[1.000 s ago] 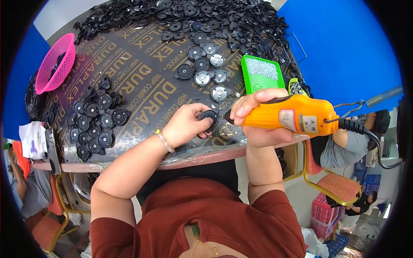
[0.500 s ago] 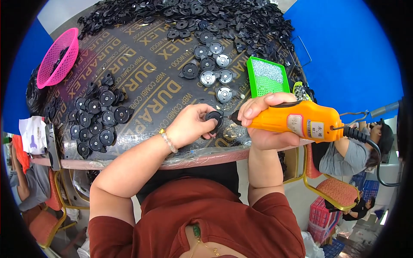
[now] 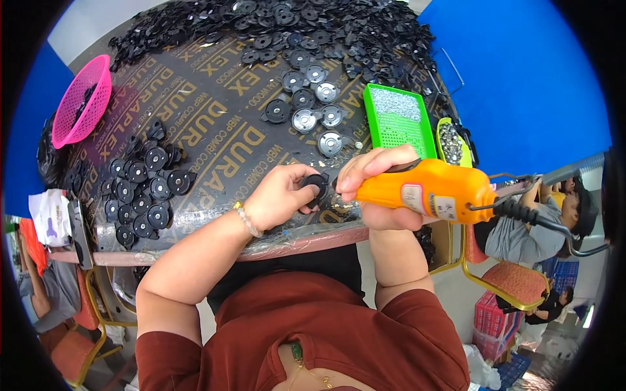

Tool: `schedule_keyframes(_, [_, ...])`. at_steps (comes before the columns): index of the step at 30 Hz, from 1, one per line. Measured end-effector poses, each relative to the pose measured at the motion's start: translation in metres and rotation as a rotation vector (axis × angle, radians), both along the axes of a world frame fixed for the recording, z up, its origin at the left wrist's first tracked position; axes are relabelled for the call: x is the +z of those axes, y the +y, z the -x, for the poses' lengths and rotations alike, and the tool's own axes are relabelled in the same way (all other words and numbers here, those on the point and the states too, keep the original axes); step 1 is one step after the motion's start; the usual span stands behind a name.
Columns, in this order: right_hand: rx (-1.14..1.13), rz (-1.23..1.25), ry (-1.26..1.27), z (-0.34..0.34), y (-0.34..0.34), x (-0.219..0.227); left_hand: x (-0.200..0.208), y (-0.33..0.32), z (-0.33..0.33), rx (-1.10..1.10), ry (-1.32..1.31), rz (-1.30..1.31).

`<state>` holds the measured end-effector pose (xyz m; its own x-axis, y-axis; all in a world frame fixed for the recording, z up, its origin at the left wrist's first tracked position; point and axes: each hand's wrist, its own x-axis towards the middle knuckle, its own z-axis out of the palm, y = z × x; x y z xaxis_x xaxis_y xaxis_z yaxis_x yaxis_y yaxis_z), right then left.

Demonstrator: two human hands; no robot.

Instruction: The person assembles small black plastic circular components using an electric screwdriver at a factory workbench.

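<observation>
My left hand [image 3: 277, 199] pinches a small round black disc part [image 3: 317, 184] over the table [image 3: 222, 189], close to its front edge. Wrapped around an orange electric screwdriver [image 3: 456, 179] is my right hand [image 3: 391, 218], fingers closed toward its front end. The screwdriver lies nearly level, its dark nose pointing left at the disc. Whether the bit touches the disc cannot be made out. Beyond my hands are several round parts, some with shiny metal faces [image 3: 330, 143]. A cluster of black disc parts [image 3: 140, 195] lies to the left of my left hand.
A green tray [image 3: 427, 130] of small silvery pieces and a yellow-green dish [image 3: 464, 153] of metal bits stand right. Black parts [image 3: 280, 29] heap along the far side. A pink basket [image 3: 81, 104] is at left. The screwdriver's cord [image 3: 554, 225] runs right, toward a seated person [image 3: 518, 238].
The screwdriver and my right hand have shifted left and tilted slightly, its rear lower. Its bit, visible before at the disc, is now hardly seen. The whole view has moved slightly.
</observation>
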<state>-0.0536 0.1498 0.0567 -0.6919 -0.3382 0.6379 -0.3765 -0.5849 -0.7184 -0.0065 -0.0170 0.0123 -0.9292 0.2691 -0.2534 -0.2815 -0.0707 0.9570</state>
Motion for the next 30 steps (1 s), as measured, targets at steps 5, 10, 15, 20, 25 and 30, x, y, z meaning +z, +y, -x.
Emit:
schedule_keyframes(5, [-0.001, -0.069, -0.069, -0.010, 0.017, 0.009, 0.012, -0.001, -0.001, -0.153, -0.035, 0.010])
schedule_keyframes(10, [-0.275, 0.001, 0.071, 0.019, 0.074, 0.026, 0.014, -0.002, -0.003, -0.064, -0.096, -0.005])
schedule_keyframes(15, [-0.751, -0.154, -0.016, 0.065, 0.128, 0.017, 0.005, 0.004, -0.002, -0.021, -0.018, -0.131])
schedule_keyframes(20, [-0.776, -0.107, -0.026, 0.077, 0.141, -0.002, 0.001, 0.007, -0.002, 0.073, 0.067, -0.153])
schedule_keyframes(25, [-0.790, -0.103, -0.039, 0.078, 0.141, -0.002, -0.003, 0.003, -0.001, 0.107, 0.107, -0.187])
schedule_keyframes(30, [-0.796, -0.115, -0.029, 0.075, 0.138, -0.001, -0.009, 0.003, -0.001, 0.130, 0.159, -0.118])
